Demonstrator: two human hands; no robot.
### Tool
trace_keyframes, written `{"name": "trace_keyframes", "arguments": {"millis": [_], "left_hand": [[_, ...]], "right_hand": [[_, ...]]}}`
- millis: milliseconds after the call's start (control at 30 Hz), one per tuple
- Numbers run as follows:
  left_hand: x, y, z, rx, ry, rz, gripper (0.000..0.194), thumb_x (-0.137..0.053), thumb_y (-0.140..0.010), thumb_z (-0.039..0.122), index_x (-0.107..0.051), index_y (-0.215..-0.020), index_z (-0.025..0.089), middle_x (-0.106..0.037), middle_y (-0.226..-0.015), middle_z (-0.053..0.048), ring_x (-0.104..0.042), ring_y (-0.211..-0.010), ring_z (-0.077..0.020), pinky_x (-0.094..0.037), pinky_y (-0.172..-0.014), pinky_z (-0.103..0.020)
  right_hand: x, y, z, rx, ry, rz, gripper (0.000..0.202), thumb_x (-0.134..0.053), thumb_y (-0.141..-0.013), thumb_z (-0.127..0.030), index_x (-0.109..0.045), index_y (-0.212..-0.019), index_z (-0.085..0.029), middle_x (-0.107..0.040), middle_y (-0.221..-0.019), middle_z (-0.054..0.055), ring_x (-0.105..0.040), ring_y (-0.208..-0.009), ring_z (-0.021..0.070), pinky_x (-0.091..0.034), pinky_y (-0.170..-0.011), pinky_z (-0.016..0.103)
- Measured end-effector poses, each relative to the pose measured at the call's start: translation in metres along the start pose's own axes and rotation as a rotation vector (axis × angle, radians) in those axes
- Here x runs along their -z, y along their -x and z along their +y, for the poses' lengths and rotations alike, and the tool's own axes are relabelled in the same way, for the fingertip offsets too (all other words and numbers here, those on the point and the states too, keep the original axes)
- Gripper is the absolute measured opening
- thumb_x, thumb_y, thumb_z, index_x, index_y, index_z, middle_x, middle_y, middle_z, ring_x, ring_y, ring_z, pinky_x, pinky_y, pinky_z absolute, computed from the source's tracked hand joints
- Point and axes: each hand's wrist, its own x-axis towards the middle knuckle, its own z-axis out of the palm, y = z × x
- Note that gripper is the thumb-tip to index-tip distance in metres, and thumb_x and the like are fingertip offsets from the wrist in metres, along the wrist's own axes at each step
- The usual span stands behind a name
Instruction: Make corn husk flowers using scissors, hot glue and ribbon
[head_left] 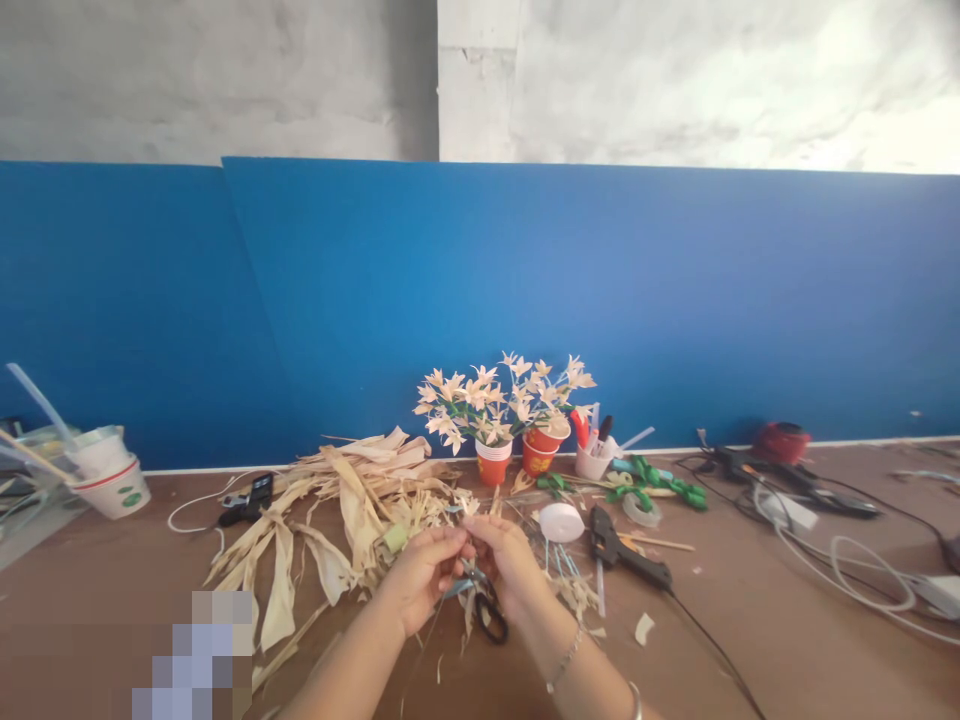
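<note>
My left hand [426,572] and my right hand [511,562] meet over the middle of the table, fingertips pinched together. What they hold is small and mostly hidden by the fingers; a pale bit shows near the tips, but I cannot tell whether it is held or lies behind. Below the hands lies a pair of scissors [491,618] with black handles. Just behind and left of my left hand spreads a heap of dry, pale husks [360,510]. White husk-like flowers [487,400] on green stems stand in red paper cups [493,466] farther back.
A black glue gun [626,555] with its cord lies right of my hands, beside a round white lid-like piece [561,522] on blue sticks. Green pieces [660,485] and a tape roll [642,512] lie behind it. White cables [840,575] run at right; a paper cup [112,488] stands left.
</note>
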Motion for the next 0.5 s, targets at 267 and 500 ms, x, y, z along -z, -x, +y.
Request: {"name": "trace_keyframes", "arguments": {"millis": [267,500], "left_hand": [[-0.002,0.0024,0.001,0.007,0.001,-0.003,0.015,-0.069,-0.065,0.021,-0.06,-0.071,0.011,-0.061,-0.062,-0.001,-0.05,-0.045,-0.0047,-0.024,-0.034,-0.013],[0.0007,-0.0021,-0.0011,-0.017,-0.03,0.044,0.013,-0.069,-0.064,0.019,-0.058,-0.067,0.011,-0.06,-0.059,-0.001,-0.047,-0.043,-0.0039,-0.021,-0.033,-0.012]], "right_hand": [[0.003,-0.0015,0.0021,-0.005,-0.009,-0.002,0.024,-0.068,-0.064,-0.032,-0.054,-0.059,-0.013,-0.053,-0.044,-0.003,-0.05,-0.037,0.0102,-0.037,-0.04,0.021],[0.0061,-0.0041,0.0028,-0.02,0.14,0.031,0.028,-0.069,-0.062,-0.039,-0.058,-0.062,-0.013,-0.055,-0.049,-0.001,-0.048,-0.041,0.0091,-0.033,-0.042,0.021]]}}
